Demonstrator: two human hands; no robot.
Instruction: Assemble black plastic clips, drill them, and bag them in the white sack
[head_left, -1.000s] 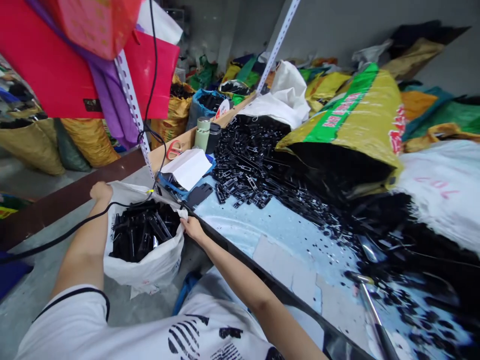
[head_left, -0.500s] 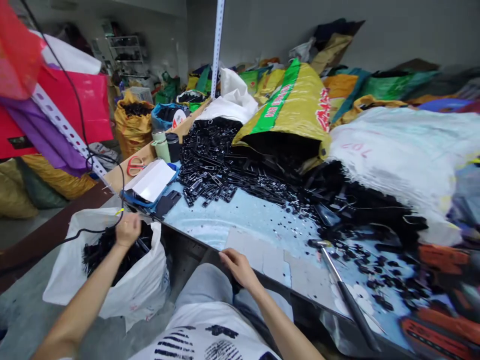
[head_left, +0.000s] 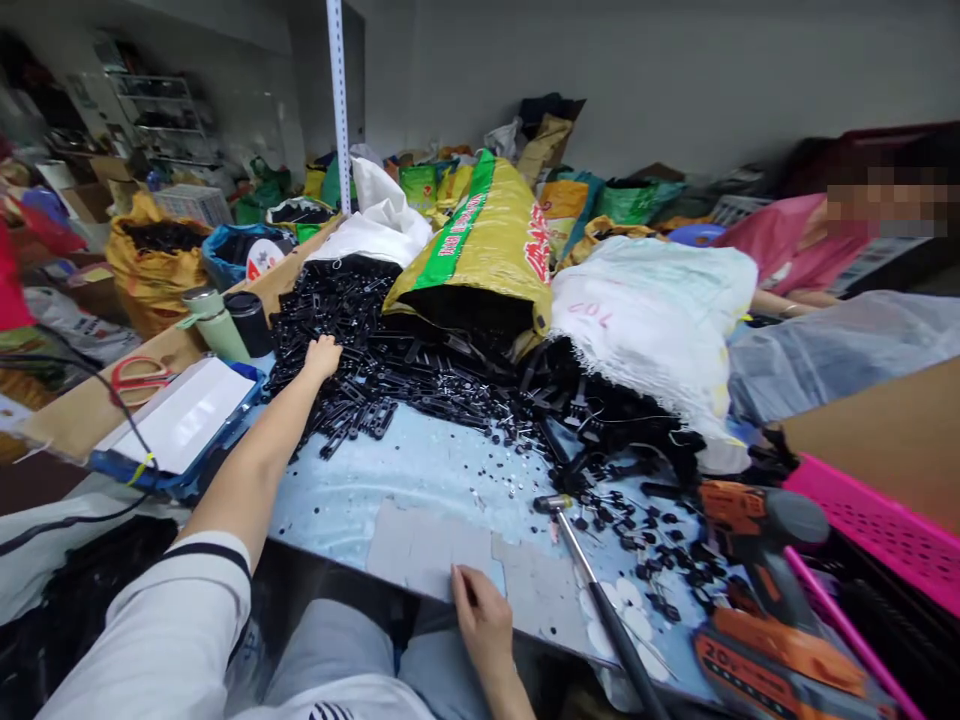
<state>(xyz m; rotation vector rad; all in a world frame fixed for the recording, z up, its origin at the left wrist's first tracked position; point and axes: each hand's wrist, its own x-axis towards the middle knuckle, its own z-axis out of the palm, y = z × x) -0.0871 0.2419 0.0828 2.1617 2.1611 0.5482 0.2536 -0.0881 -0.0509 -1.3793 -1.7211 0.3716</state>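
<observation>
My left hand (head_left: 324, 358) reaches across the bench into a heap of black plastic parts (head_left: 360, 335). Its fingers are bunched and point down at the parts; what they pinch, if anything, is hidden. At the bench's front edge rests my right hand (head_left: 486, 620), thumb and forefinger apart with nothing visible between them. It touches the edge of a grey flat sheet (head_left: 420, 545) lying on the light blue bench top (head_left: 322, 500). A hammer (head_left: 592, 580) with a black handle lies to the right of that hand, beside white round discs (head_left: 626, 610).
A yellow sack (head_left: 480, 250) and a white sack (head_left: 637, 310) spill black parts. On the right are an orange cordless drill (head_left: 757, 580) and a pink basket (head_left: 885, 520). Scissors (head_left: 142, 380) and a green bottle (head_left: 217, 325) stand left. A person in a pink top (head_left: 787, 240) is behind.
My left hand has moved from above the white bag of black parts, up and across to the heap on the bench. The view has swung right; my right hand stays at the bench edge.
</observation>
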